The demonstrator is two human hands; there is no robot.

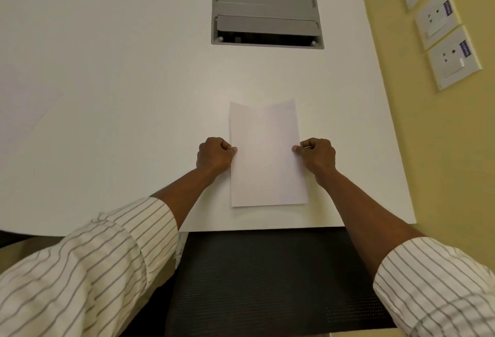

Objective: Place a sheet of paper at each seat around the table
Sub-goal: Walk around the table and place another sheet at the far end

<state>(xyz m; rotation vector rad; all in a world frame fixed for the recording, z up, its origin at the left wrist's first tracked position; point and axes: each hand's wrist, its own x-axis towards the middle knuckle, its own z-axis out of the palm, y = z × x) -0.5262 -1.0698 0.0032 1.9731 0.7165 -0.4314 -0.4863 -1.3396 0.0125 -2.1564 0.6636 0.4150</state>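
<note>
A white sheet of paper (266,154) lies lengthwise on the white table (120,95), a short way in from the near edge, its far end curling up slightly. My left hand (215,156) pinches the sheet's left edge between thumb and curled fingers. My right hand (317,156) pinches the right edge the same way. Another sheet (25,101), faint, lies at the far left of the table.
A grey cable box (266,12) with hinged flaps is set into the tabletop beyond the sheet. A black mesh chair back (267,277) stands against the near edge below my arms. The yellow wall (442,149) with several sockets (452,59) runs along the table's right side.
</note>
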